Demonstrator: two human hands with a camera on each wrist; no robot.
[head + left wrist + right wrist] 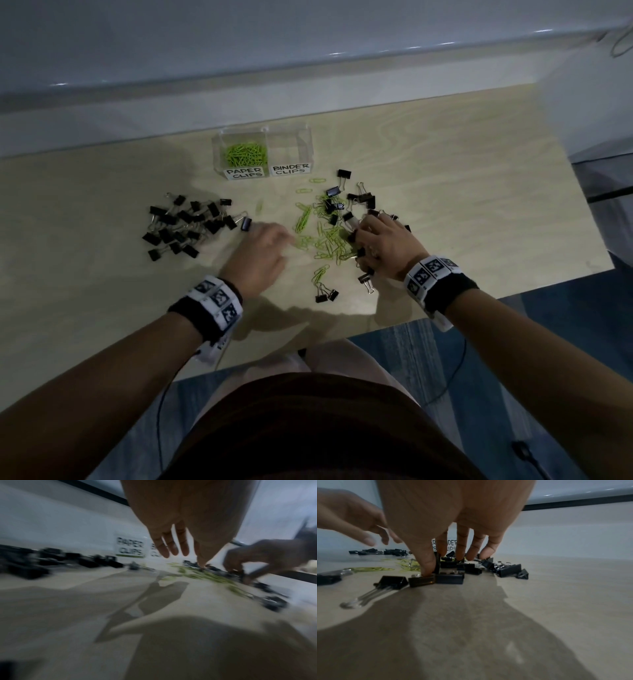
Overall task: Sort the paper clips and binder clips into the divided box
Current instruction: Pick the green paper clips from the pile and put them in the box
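A clear divided box point(219, 150) stands at the back of the table. Its left half, labelled PAPER CLIPS, holds green paper clips point(245, 153); the half labelled BINDER CLIPS point(290, 169) looks empty. Loose green paper clips point(329, 236) lie mixed with black binder clips point(334, 200) at centre right. My right hand point(363, 233) is spread over that pile, and its fingertips point(426, 570) press on binder clips point(449, 578). Just left of the paper clips, my left hand point(286, 240) is blurred, its fingers point(184, 547) straight and holding nothing.
A separate heap of black binder clips point(186, 226) lies on the left of the wooden table point(445, 171). Two binder clips point(325, 294) sit near the front edge. A pale wall runs behind the box. Blue floor lies below the table's right corner.
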